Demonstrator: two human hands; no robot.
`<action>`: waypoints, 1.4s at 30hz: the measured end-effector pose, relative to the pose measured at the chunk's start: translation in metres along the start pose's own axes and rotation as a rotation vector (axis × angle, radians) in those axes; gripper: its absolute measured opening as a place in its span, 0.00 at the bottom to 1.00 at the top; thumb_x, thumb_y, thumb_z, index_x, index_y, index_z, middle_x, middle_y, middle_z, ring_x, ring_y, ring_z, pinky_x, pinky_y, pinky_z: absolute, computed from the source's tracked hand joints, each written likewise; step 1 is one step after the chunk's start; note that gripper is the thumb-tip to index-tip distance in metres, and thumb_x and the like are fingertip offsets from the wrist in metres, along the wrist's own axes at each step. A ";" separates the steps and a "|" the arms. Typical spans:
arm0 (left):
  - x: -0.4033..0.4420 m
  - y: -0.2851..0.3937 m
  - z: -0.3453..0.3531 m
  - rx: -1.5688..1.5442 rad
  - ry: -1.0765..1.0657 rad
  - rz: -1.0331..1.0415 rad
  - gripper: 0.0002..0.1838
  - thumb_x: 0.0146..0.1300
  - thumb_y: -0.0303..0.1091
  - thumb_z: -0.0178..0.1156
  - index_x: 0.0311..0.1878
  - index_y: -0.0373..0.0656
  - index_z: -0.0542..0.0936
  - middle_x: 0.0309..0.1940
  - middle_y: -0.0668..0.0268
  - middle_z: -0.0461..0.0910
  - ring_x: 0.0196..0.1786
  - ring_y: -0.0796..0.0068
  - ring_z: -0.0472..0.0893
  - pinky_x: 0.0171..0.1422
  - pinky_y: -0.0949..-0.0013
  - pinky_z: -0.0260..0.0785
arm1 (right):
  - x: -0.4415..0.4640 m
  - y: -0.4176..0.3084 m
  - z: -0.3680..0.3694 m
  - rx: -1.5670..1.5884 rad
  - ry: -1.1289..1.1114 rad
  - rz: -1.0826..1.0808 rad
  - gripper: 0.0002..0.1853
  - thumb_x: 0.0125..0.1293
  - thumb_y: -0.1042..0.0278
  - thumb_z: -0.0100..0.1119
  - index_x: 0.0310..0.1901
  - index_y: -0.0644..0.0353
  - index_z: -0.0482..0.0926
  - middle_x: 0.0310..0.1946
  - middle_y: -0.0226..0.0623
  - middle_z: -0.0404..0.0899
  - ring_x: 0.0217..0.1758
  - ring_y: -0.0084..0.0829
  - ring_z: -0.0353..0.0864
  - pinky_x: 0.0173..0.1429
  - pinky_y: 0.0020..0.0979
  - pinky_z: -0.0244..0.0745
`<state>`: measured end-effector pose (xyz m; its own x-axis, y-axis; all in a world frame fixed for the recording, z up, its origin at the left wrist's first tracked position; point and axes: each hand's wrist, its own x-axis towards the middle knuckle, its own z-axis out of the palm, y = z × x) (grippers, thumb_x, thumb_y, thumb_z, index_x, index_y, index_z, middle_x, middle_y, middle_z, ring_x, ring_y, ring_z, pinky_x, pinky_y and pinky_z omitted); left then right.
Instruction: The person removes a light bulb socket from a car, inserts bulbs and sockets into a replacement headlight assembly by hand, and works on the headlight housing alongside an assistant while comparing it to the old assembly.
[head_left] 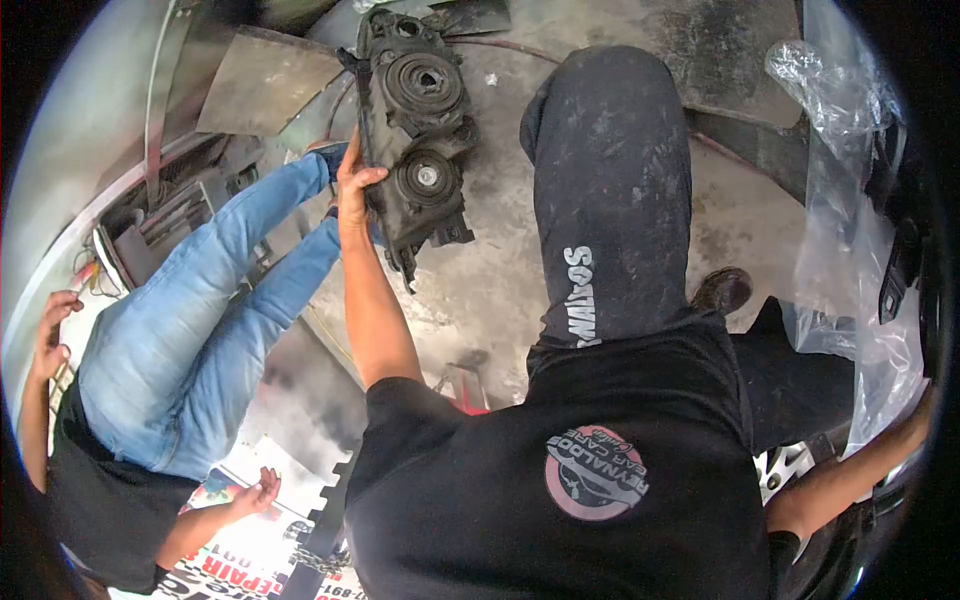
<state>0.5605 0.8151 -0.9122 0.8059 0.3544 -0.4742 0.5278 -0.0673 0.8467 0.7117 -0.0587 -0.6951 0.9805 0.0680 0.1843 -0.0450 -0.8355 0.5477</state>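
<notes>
My left hand (355, 190) grips a car headlight assembly (418, 128) by its left edge, the thumb lying on the back of the housing. The headlight is dusty black, with two round openings on its rear side, one larger than the other. It is held out in front of me over the concrete floor, left of my bent knee. My right forearm (850, 475) reaches to the right, past clear plastic sheeting (850, 230). Where that arm ends, the right hand is lost in the dark edge of the view.
A person in blue jeans (225, 260) stands close on my left, their hands apart from the headlight. Flat panels (268, 82) lie at the upper left. Dark car parts (900, 270) border the right side. A printed banner (235, 570) shows at the lower left.
</notes>
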 end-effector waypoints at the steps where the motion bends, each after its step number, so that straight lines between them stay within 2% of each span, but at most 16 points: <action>1: -0.001 0.002 0.003 0.008 0.003 0.016 0.59 0.37 0.31 0.66 0.82 0.28 0.62 0.75 0.48 0.74 0.70 0.61 0.79 0.71 0.68 0.72 | 0.002 -0.002 -0.004 -0.026 -0.093 0.049 0.15 0.79 0.69 0.58 0.60 0.68 0.76 0.56 0.57 0.78 0.56 0.63 0.79 0.62 0.62 0.71; 4: -0.003 0.007 0.010 0.018 0.007 0.054 0.59 0.37 0.30 0.66 0.82 0.28 0.63 0.75 0.49 0.73 0.70 0.61 0.80 0.71 0.69 0.72 | 0.010 -0.016 -0.020 0.027 -0.435 0.292 0.12 0.79 0.70 0.56 0.57 0.66 0.79 0.53 0.55 0.79 0.54 0.62 0.80 0.61 0.63 0.71; 5: -0.002 0.007 0.011 0.010 0.003 0.061 0.59 0.37 0.30 0.65 0.82 0.28 0.63 0.75 0.49 0.73 0.70 0.61 0.80 0.71 0.69 0.72 | 0.006 -0.015 -0.019 0.017 -0.416 0.261 0.11 0.80 0.70 0.56 0.56 0.67 0.79 0.52 0.55 0.80 0.53 0.62 0.80 0.60 0.62 0.72; 7: -0.004 0.009 0.013 -0.006 0.001 0.060 0.59 0.37 0.30 0.65 0.82 0.28 0.63 0.76 0.49 0.73 0.70 0.61 0.79 0.72 0.69 0.71 | -0.001 -0.009 -0.006 -0.051 -0.102 0.050 0.11 0.80 0.70 0.55 0.54 0.69 0.80 0.50 0.55 0.80 0.52 0.60 0.81 0.60 0.62 0.72; 9: -0.004 0.011 0.014 -0.019 0.005 0.046 0.59 0.37 0.29 0.65 0.82 0.28 0.63 0.76 0.50 0.72 0.70 0.60 0.79 0.73 0.68 0.70 | -0.010 0.002 0.020 -0.163 0.489 -0.307 0.11 0.80 0.70 0.55 0.52 0.70 0.80 0.48 0.55 0.81 0.51 0.60 0.81 0.59 0.61 0.73; 12: -0.005 0.008 0.008 -0.034 0.010 -0.014 0.59 0.37 0.28 0.65 0.82 0.29 0.63 0.75 0.50 0.73 0.69 0.60 0.80 0.74 0.67 0.70 | -0.012 0.001 0.021 0.313 0.494 -0.169 0.12 0.79 0.69 0.56 0.52 0.73 0.80 0.50 0.56 0.80 0.52 0.60 0.81 0.60 0.61 0.74; 15: -0.004 0.008 0.008 -0.001 0.014 0.015 0.58 0.39 0.29 0.66 0.82 0.29 0.63 0.74 0.50 0.74 0.66 0.60 0.82 0.74 0.67 0.70 | -0.012 0.025 0.035 -0.301 0.487 -0.404 0.16 0.79 0.68 0.58 0.56 0.76 0.77 0.54 0.59 0.79 0.54 0.61 0.81 0.62 0.59 0.74; 18: -0.007 0.010 0.015 0.063 0.011 0.058 0.57 0.41 0.31 0.66 0.82 0.29 0.63 0.73 0.50 0.75 0.64 0.62 0.83 0.71 0.68 0.71 | -0.016 0.032 0.041 -0.268 0.470 -0.385 0.19 0.79 0.68 0.59 0.59 0.80 0.75 0.56 0.64 0.78 0.57 0.63 0.80 0.64 0.59 0.74; 22: -0.008 0.006 0.019 0.035 0.052 0.140 0.56 0.42 0.31 0.66 0.81 0.28 0.64 0.71 0.50 0.77 0.65 0.63 0.83 0.73 0.68 0.69 | 0.003 -0.005 0.009 0.035 0.601 -0.324 0.27 0.78 0.66 0.61 0.66 0.84 0.69 0.60 0.71 0.74 0.59 0.68 0.78 0.65 0.60 0.73; 24: -0.015 0.011 0.029 -0.039 0.052 0.099 0.56 0.41 0.31 0.66 0.81 0.28 0.64 0.72 0.50 0.77 0.66 0.63 0.81 0.74 0.68 0.67 | 0.012 -0.036 -0.038 0.024 0.035 0.169 0.29 0.78 0.65 0.61 0.67 0.85 0.68 0.61 0.72 0.73 0.60 0.68 0.77 0.64 0.58 0.74; 25: -0.010 0.013 0.035 -0.068 0.051 0.104 0.56 0.41 0.31 0.66 0.81 0.28 0.64 0.72 0.50 0.76 0.68 0.63 0.80 0.75 0.68 0.66 | 0.012 -0.030 -0.029 0.046 0.031 0.202 0.27 0.78 0.65 0.62 0.67 0.81 0.70 0.61 0.69 0.75 0.60 0.65 0.78 0.63 0.56 0.75; 29: 0.005 0.024 0.063 -0.160 0.047 0.155 0.58 0.39 0.31 0.68 0.82 0.29 0.64 0.74 0.50 0.75 0.75 0.61 0.74 0.79 0.68 0.62 | -0.030 0.074 0.075 0.081 0.299 -0.080 0.21 0.76 0.65 0.62 0.64 0.67 0.76 0.61 0.56 0.79 0.59 0.53 0.82 0.62 0.47 0.78; 35: 0.011 0.045 0.081 -0.231 -0.009 0.142 0.58 0.39 0.30 0.67 0.82 0.29 0.63 0.76 0.50 0.72 0.76 0.55 0.73 0.82 0.62 0.61 | -0.048 0.214 0.206 -0.122 0.266 -0.265 0.16 0.74 0.65 0.63 0.61 0.47 0.85 0.62 0.36 0.86 0.58 0.35 0.88 0.60 0.34 0.82; 39: 0.017 0.039 0.086 -0.356 -0.049 0.065 0.57 0.42 0.33 0.64 0.83 0.30 0.61 0.74 0.50 0.74 0.73 0.55 0.77 0.79 0.61 0.66 | -0.036 0.125 0.121 0.045 0.407 -0.275 0.16 0.76 0.63 0.63 0.60 0.57 0.85 0.60 0.39 0.87 0.58 0.38 0.88 0.63 0.34 0.81; 40: 0.018 0.035 0.091 -0.409 -0.054 0.051 0.57 0.43 0.33 0.64 0.83 0.31 0.61 0.74 0.50 0.75 0.72 0.55 0.78 0.78 0.61 0.67 | -0.037 0.127 0.121 0.085 0.404 -0.262 0.16 0.77 0.64 0.64 0.60 0.62 0.85 0.60 0.44 0.87 0.59 0.41 0.87 0.65 0.36 0.80; 42: 0.021 0.029 0.094 -0.473 -0.072 0.030 0.57 0.44 0.33 0.63 0.84 0.32 0.60 0.74 0.49 0.75 0.71 0.54 0.79 0.77 0.60 0.69 | -0.040 0.131 0.123 0.114 0.376 -0.233 0.17 0.77 0.64 0.64 0.60 0.63 0.84 0.61 0.46 0.86 0.59 0.42 0.87 0.65 0.37 0.80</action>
<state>0.6177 0.7332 -0.9198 0.8440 0.2924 -0.4497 0.3379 0.3611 0.8691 0.6903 -0.2380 -0.7307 0.8236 0.4365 0.3622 0.2101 -0.8279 0.5200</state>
